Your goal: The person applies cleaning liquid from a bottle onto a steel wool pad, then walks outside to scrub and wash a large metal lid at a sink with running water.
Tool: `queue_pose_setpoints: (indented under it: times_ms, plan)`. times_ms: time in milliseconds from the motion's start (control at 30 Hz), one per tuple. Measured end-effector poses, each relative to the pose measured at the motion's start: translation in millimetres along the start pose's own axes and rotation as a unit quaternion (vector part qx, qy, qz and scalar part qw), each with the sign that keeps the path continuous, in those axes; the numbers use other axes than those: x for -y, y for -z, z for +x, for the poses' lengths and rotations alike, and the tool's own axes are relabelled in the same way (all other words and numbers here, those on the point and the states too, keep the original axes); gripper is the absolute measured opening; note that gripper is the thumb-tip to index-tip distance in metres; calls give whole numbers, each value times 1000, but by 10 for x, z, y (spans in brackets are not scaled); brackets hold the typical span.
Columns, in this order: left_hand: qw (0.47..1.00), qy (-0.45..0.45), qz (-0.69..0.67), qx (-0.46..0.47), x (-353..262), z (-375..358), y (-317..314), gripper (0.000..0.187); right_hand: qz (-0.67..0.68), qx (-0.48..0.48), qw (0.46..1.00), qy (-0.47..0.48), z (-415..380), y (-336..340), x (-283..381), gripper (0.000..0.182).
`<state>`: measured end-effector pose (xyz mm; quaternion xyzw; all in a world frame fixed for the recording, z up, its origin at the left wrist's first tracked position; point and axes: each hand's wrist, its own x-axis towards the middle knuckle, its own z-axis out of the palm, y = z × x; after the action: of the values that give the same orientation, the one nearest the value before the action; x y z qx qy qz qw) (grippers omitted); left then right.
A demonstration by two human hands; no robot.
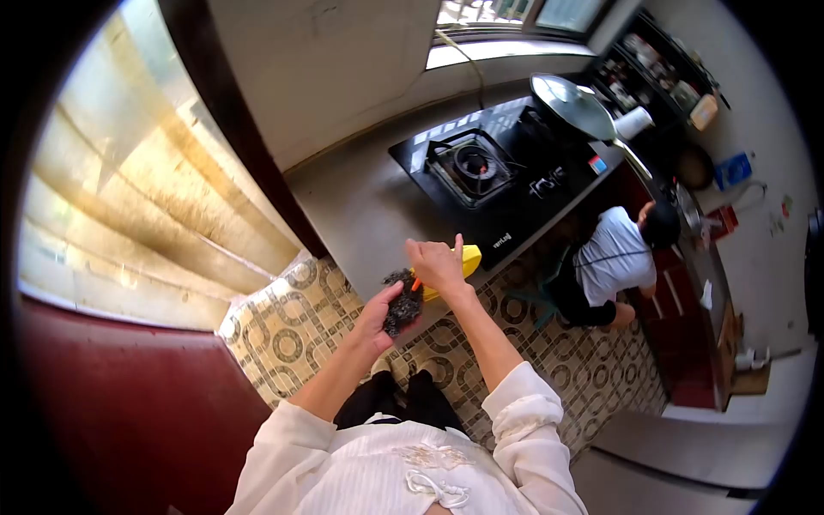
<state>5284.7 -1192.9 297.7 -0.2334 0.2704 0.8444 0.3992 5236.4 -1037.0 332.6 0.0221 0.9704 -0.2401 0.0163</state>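
Observation:
My left hand (376, 319) is closed around a dark grey, curly scouring pad (402, 307), which looks like steel wool. Above and to its right, my right hand (439, 264) grips a yellow bottle (469, 259) lying on its side. The bottle's orange tip (416, 284) points down at the pad, almost touching it. Most of the bottle's middle is hidden by my right fingers. Both hands are in front of the grey countertop (365, 245), near its front edge.
A black gas stove (446, 184) is set into the counter, with a lidded pan (573, 105) at its far end, handle sticking out. To the right, another person (611, 262) in a light top sits on a green stool (539, 307). A red door (129, 403) is at lower left.

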Motion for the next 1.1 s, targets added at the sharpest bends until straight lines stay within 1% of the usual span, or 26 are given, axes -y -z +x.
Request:
queue_pose_setpoints:
  times_ms: [33, 100, 200, 267, 300, 367, 400, 467, 500, 567, 667, 800, 900, 967, 1000, 1067, 1100]
  plan:
    - [1000, -2, -5, 0, 0, -32, -79, 31, -23, -22, 999, 21, -2, -2, 6, 55]
    - [1000, 0, -20, -4, 15, -113, -179, 31, -33, 4, 999, 27, 4, -7, -30, 56]
    - [999, 0, -32, -30, 39, -100, -251, 32, -40, -2, 998, 39, 54, -42, -112, 55]
    - [999, 15, -28, -36, 67, -92, -260, 29, -131, 33, 989, 63, 76, -86, -164, 35]
    - [999, 16, -31, -39, 72, -92, -267, 29, -131, 37, 989, 64, 83, -69, -142, 35]
    - [999, 11, -26, -38, 112, -74, -246, 30, -98, -26, 991, 92, 67, -68, -132, 49]
    - [999, 14, -29, -42, 115, -67, -241, 30, -97, -21, 991, 91, 69, -74, -137, 49]
    - [998, 6, -44, -36, 125, -49, -213, 30, -88, -56, 988, 114, 58, -94, -155, 48]
    - [998, 9, -46, -40, 131, -45, -192, 30, -86, -51, 989, 111, 55, -94, -154, 48]
    - [998, -20, -40, -40, 122, -37, -129, 29, -99, -59, 985, 127, 51, -89, -154, 46]
    - [999, -15, -45, -24, 102, -5, -10, 34, -107, -54, 987, 110, 67, -70, -105, 44]
    - [998, -12, -55, -15, 73, -18, -24, 35, -93, -64, 989, 91, 30, -84, -63, 44]
    - [998, -5, -66, -11, 36, -31, -81, 35, -119, -73, 987, 83, 52, -93, -72, 45]
    - [997, 4, -59, -46, 6, -79, -139, 28, -131, -66, 986, 76, 43, -115, -82, 46]
    - [997, 2, -64, -48, -1, -84, -132, 28, -131, -62, 986, 80, 51, -60, -40, 46]
    - [998, 5, -49, -37, 1, -69, -112, 27, -85, 41, 995, 29, 76, 81, 14, 48]
    - [998, -1, -54, -38, -5, -53, -109, 27, -87, 43, 995, 36, 88, 76, 2, 48]
